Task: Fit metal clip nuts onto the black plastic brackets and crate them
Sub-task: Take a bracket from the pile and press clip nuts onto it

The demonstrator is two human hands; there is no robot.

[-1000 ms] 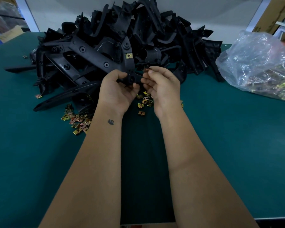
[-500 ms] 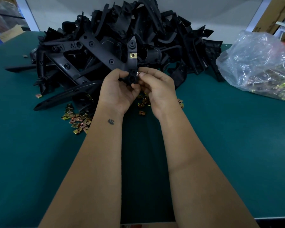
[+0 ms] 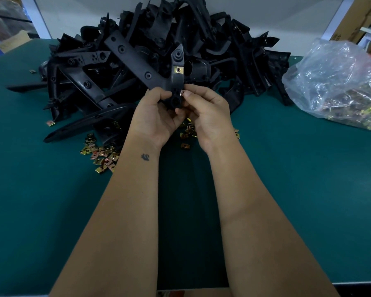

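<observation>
My left hand grips the lower end of a black plastic bracket, a V-shaped piece raised above the table in front of the pile. One brass clip nut sits on the bracket's right arm. My right hand pinches a second clip nut against the bracket's right edge, just below the first one. Loose clip nuts lie scattered on the green table, left of my left wrist, and a few more clip nuts show between my hands.
A big heap of black brackets fills the back middle of the green table. A clear plastic bag holding more clip nuts lies at the right. Cardboard boxes stand behind the table at the back right.
The bracket has risen and tilted more upright in my left hand. My right hand brought its clip nut from beside the bracket onto its right edge.
</observation>
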